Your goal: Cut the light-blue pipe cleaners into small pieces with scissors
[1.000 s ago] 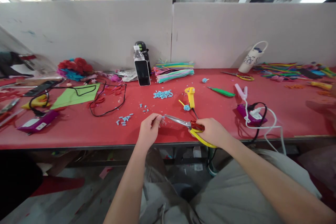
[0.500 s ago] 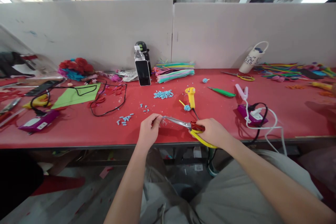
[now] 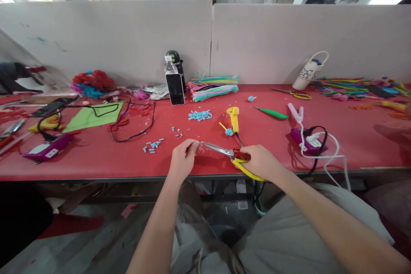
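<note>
My left hand (image 3: 182, 160) is closed in a pinch at the table's front edge. A thin blue pipe cleaner piece (image 3: 200, 142) just shows at its fingertips, mostly hidden. Wrapped round the red and yellow handles of the scissors (image 3: 221, 150) is my right hand (image 3: 261, 162). The blade tips reach to my left fingertips, right by the blue piece. Short cut blue pieces (image 3: 199, 115) lie heaped beyond the hands, with more loose pieces (image 3: 153, 145) to the left. A yellow glue gun (image 3: 235, 120) lies behind the scissors, with a blue fuzzy ball (image 3: 229, 132) on a yellow stick beside it.
Bundled pipe cleaners (image 3: 213, 87) lie at the back by a propped phone (image 3: 175, 89) and bottles. To the right are green-handled tweezers (image 3: 272, 113) and a purple power strip (image 3: 308, 142) with cables. Another purple power strip (image 3: 48, 147) and green paper (image 3: 93, 116) are left.
Almost nothing differs. Both hands, the scissors and the things on the table keep their places; the view shifts only very slightly.
</note>
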Demonstrator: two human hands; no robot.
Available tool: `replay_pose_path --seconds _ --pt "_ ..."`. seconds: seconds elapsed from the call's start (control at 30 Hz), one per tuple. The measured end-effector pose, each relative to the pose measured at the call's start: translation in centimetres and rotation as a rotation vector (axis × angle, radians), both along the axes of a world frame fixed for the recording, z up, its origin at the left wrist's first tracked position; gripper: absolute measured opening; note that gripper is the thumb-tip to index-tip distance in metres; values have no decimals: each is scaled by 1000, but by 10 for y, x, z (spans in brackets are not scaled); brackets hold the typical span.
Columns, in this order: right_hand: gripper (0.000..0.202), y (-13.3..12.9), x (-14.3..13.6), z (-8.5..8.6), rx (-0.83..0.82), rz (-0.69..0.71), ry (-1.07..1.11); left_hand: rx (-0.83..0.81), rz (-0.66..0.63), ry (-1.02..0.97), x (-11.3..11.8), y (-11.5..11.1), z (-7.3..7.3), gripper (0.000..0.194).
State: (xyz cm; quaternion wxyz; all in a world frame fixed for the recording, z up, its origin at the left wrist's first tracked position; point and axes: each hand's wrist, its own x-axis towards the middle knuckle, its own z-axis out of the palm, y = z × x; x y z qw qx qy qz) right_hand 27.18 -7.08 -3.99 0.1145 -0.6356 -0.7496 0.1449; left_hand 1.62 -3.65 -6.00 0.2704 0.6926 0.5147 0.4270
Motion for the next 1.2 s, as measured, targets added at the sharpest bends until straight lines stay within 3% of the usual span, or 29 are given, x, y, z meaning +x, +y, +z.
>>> replay_pose_path --seconds 1.2 --pt "26 0 -2 4 -20 -7 -48 -6 -6 8 -2 0 0 33"
